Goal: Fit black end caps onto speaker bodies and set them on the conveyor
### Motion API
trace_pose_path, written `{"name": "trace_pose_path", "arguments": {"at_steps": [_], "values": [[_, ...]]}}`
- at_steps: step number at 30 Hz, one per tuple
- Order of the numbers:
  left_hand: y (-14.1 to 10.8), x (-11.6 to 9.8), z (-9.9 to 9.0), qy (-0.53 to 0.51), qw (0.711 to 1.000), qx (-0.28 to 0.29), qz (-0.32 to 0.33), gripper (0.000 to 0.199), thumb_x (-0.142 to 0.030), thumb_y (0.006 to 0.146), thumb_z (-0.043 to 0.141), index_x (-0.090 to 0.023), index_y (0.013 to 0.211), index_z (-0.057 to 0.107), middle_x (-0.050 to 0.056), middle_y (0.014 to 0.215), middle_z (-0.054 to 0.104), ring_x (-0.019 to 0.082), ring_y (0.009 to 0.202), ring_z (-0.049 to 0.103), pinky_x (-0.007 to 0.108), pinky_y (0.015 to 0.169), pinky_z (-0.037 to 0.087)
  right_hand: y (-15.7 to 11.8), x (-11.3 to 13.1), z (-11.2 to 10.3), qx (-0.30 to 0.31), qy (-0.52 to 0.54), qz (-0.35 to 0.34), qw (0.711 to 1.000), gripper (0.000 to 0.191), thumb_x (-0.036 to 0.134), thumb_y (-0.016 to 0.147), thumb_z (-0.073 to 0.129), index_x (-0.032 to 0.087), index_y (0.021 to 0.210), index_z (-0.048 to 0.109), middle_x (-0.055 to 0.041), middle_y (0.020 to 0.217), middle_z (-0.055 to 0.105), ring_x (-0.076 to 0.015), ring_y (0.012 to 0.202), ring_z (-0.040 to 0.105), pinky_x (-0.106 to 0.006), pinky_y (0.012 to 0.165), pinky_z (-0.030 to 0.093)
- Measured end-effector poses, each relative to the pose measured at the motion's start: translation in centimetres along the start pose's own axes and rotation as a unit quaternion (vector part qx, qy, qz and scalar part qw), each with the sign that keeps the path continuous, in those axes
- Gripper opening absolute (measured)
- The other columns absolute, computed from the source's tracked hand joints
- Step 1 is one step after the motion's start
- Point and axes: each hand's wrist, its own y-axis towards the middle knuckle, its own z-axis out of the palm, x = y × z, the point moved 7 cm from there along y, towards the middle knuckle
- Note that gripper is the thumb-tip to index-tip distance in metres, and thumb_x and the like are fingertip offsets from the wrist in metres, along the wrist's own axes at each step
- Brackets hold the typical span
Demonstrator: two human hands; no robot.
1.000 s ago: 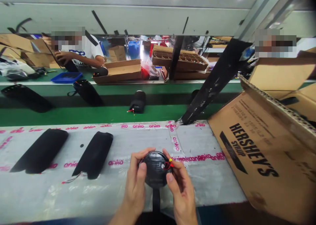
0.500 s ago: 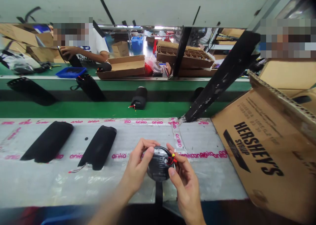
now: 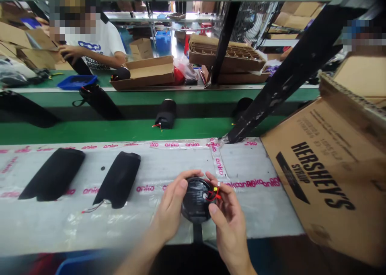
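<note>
Plastic-sheeted bench (image 3: 259,214), green conveyor (image 3: 90,132), 2 hands (image 3: 171,206) (image 3: 230,230)

I observe a workbench top (image 3: 45,222) sheathed in clear plastic film and edged with pink-printed "anko" tape (image 3: 177,144). Directly on it lie two elongated black padded pouches (image 3: 52,174) (image 3: 118,180), the right one trailing a thin wire (image 3: 93,207), near a brown corrugated cardboard carton (image 3: 319,174).

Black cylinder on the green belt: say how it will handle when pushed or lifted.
The black cylinder seems to lie on its curved side on the green belt, so it would probably roll if pushed. Its thin red lead looks floppy and could snag. Its weight cannot be told.
</note>
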Motion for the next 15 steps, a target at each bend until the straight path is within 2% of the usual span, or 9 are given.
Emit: {"name": "trace_pose_path", "arguments": {"at_steps": [2,4,7,12,15], "values": [[-0.6,0.3,-0.8,-0.014,0.996,-0.081,0.043,0.037,-0.052,0.112,0.051,-0.025,0.119,0.076,0.006,0.132,0.078,0.025,0.130,0.068,0.034,0.112,0.049,-0.1,0.1,0.0,-0.012,-0.004,0.000,1.000,0.038,0.038,0.094,0.084,0.030,0.128,0.070,-0.0114,0.157,0.067,-0.0327,0.143,0.065,-0.053,0.122,0.051],[-1.3,0.9,-1.3,-0.043,0.987,-0.134,0.076,0.032,-0.051,0.110,0.057,-0.025,0.111,0.075,0.006,0.129,0.078,0.024,0.130,0.068,0.032,0.110,0.051,-0.3,0.0,-0.2,-0.026,-0.007,0.000,1.000,0.036,0.038,0.094,0.085,0.029,0.126,0.072,-0.0119,0.153,0.070,-0.0327,0.143,0.065,-0.053,0.122,0.052],[-2.7,1.8,-1.4,-0.051,0.983,-0.146,0.095,0.033,-0.052,0.109,0.059,-0.025,0.121,0.074,0.007,0.134,0.076,0.026,0.130,0.069,0.036,0.111,0.053,-0.7,-0.1,-0.3,-0.037,-0.008,0.004,0.999,0.038,0.037,0.094,0.085,0.028,0.128,0.073,-0.0118,0.152,0.071,-0.0323,0.142,0.067,-0.051,0.120,0.054],[-5.2,1.2,-0.9,0.065,0.976,-0.168,0.121,0.040,-0.046,0.112,0.055,-0.027,0.145,0.068,0.009,0.154,0.068,0.029,0.146,0.060,0.044,0.124,0.045,-1.2,0.5,-0.6,-0.051,-0.069,-0.028,0.996,0.031,0.040,0.094,0.084,0.026,0.121,0.078,-0.0127,0.145,0.076,-0.0340,0.136,0.071,-0.049,0.116,0.059],[-5.0,0.8,-0.8,0.066,0.978,-0.170,0.095,0.039,-0.045,0.114,0.050,-0.027,0.143,0.068,0.009,0.152,0.069,0.029,0.144,0.061,0.045,0.124,0.044,-1.3,0.8,-0.8,-0.066,-0.115,-0.041,0.990,0.032,0.044,0.093,0.083,0.025,0.119,0.079,-0.0143,0.144,0.076,-0.0371,0.135,0.072,-0.054,0.115,0.059]]}}
